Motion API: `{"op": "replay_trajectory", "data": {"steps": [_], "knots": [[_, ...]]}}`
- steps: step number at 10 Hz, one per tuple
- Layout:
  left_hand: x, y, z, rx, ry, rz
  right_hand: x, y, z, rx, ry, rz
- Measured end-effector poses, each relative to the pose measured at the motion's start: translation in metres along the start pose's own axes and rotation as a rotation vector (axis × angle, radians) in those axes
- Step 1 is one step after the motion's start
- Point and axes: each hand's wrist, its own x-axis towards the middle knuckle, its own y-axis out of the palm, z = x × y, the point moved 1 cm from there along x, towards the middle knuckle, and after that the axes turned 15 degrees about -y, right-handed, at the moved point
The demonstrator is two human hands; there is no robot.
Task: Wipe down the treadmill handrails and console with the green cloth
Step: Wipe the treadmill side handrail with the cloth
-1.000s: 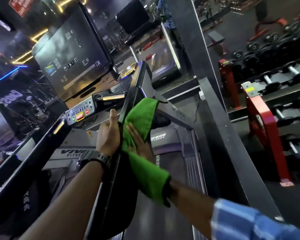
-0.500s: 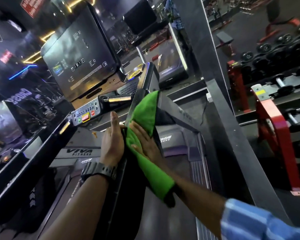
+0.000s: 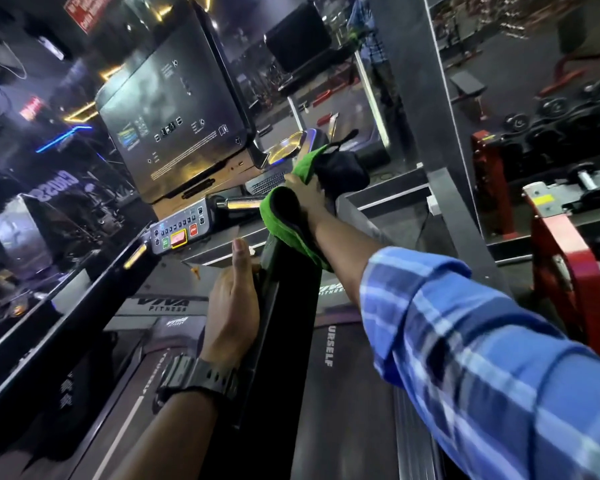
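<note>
Cloth: fuzzy green, bunched | your right hand grips it on the handrail top | your left hand lies flat, fingers straight, on the matte black rail.

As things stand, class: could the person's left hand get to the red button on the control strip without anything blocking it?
Probably yes. The left hand rests on the handrail just below the control strip, and the space up to the red button looks free; the right hand and green cloth work off to the side.
</note>
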Motion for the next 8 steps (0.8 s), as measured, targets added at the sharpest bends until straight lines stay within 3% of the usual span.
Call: {"op": "replay_trajectory", "data": {"steps": [1, 2, 3, 4, 5, 6, 7, 8], "knots": [[0.003, 0.001, 0.002, 0.025, 0.011, 0.012, 0.014, 0.041, -0.032, 0.038, 0.084, 0.096], [0.009, 0.001, 0.007, -0.016, 0.007, 0.025, -0.014, 0.069, -0.006, -0.003, 0.034, 0.142], [0.010, 0.000, 0.008, -0.068, -0.034, 0.000, -0.008, 0.074, -0.012, 0.042, 0.029, 0.150], [0.003, 0.002, 0.002, -0.009, -0.058, 0.013, 0.033, 0.057, -0.030, 0.070, 0.167, 0.143], [-0.002, 0.002, -0.003, 0.045, -0.055, 0.010, 0.045, 0.061, -0.050, 0.197, 0.322, 0.087], [-0.002, -0.001, -0.003, 0.038, -0.083, 0.001, 0.009, 0.055, -0.018, 0.284, 0.338, -0.051], [0.000, 0.000, -0.002, 0.039, -0.078, 0.001, -0.049, 0.073, 0.004, 0.345, 0.263, -0.097], [0.001, 0.000, -0.001, 0.044, -0.056, -0.008, -0.047, 0.062, 0.006, 0.399, 0.228, -0.177]]}}
